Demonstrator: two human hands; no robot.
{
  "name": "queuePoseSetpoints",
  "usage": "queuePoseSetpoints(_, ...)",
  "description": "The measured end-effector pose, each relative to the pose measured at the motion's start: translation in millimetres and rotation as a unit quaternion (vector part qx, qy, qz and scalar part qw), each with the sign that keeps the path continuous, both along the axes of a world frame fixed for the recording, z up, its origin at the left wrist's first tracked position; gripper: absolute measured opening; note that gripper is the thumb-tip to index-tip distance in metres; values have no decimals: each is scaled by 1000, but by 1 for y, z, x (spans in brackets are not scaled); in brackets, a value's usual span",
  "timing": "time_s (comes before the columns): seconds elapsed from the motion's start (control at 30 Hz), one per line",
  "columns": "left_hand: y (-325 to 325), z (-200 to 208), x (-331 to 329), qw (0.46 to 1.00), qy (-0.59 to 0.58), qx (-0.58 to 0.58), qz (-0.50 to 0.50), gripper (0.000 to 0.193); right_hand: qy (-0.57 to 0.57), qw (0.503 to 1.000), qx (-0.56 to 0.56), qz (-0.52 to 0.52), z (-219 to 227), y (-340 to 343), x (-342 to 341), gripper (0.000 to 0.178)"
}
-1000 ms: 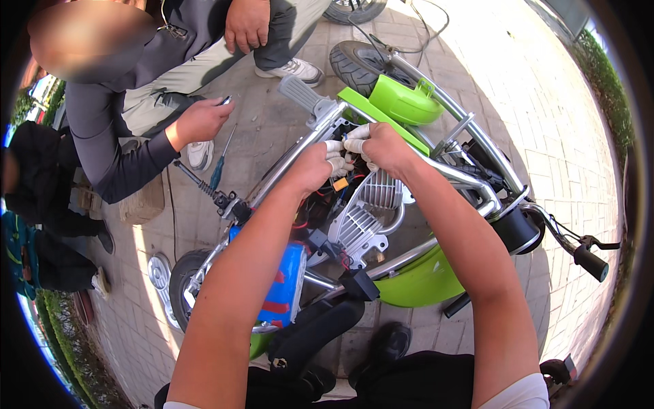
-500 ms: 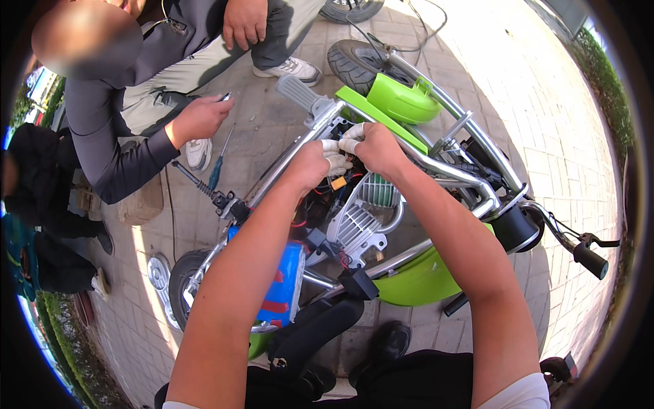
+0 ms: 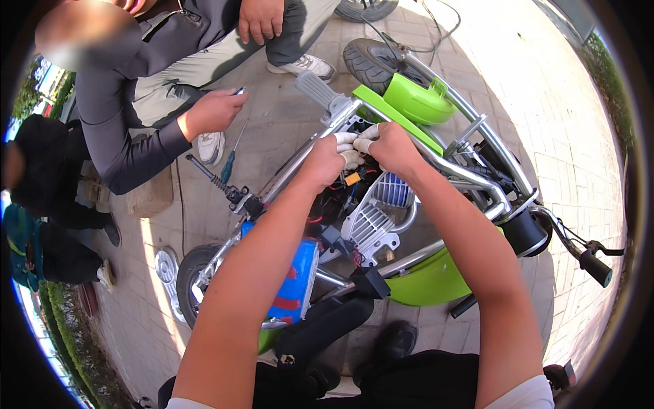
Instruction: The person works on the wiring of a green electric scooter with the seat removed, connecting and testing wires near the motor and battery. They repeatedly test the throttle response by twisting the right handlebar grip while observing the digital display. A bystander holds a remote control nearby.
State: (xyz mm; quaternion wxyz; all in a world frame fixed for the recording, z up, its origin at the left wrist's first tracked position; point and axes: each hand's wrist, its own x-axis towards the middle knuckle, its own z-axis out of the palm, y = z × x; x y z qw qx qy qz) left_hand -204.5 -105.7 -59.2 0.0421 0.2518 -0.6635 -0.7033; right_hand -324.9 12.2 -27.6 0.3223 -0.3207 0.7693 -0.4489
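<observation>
Two hands (image 3: 328,162) (image 3: 390,151), their grip's closure and contents unclear, meet over a motorbike (image 3: 370,228) on partly sunlit brick paving (image 3: 575,157).

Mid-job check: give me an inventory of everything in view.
Tubular metal frame: 1, silver, centre
Ribbed metal casing: 2 sections, silver, inside frame
Curved plastic panels: several, green, around frame
Small boxy piece: 1, orange, inside frame
Boxy taped pack: 1, blue and red, lower centre
Treaded rubber tyres: 3 visible, black, top and left
Curved metal handlebar: 1, silver with black, right
Long screwdriver: 1, blue handle, left of frame
Flat metal part: 1, silver, far left
Rectangular block: 1, tan, left
Other people: at least 2, dark clothing, left
Own left grip: 1, white finger covers, over frame
Own right grip: 1, white finger covers, beside left grip
</observation>
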Motion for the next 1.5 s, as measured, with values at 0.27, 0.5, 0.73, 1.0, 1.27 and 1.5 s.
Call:
queuePoseSetpoints(0.27, 2, 0, -4, 1000, -9, -14, -21, 37, 22, 983, -150, -107, 59, 22, 8, 53)
queuePoseSetpoints(0.5, -1, -9, 2, 999, 29, -40, -17, 35, 274, 840, -442, 158, 111, 22, 109, 63)
queuePoseSetpoints(0.73, -7, -31, -9, 994, 56, -94, -27, 29, -6, 847, -478, 233, 119, 16, 128, 58)
queuePoseSetpoints(1.0, 0, -25, -5, 993, 96, 62, -28, 28, -179, 948, -239, 113, 96, 50, 90, 25)
queuePoseSetpoints(1.27, -2, -15, -4, 997, -9, -62, -34, 35, 239, 832, -267, 423, 88, 17, 167, 45)
queuePoseSetpoints(1.5, 0, -8, -11, 999, -9, -40, -27, 36, 205, 805, -332, 447, 87, 28, 182, 52)
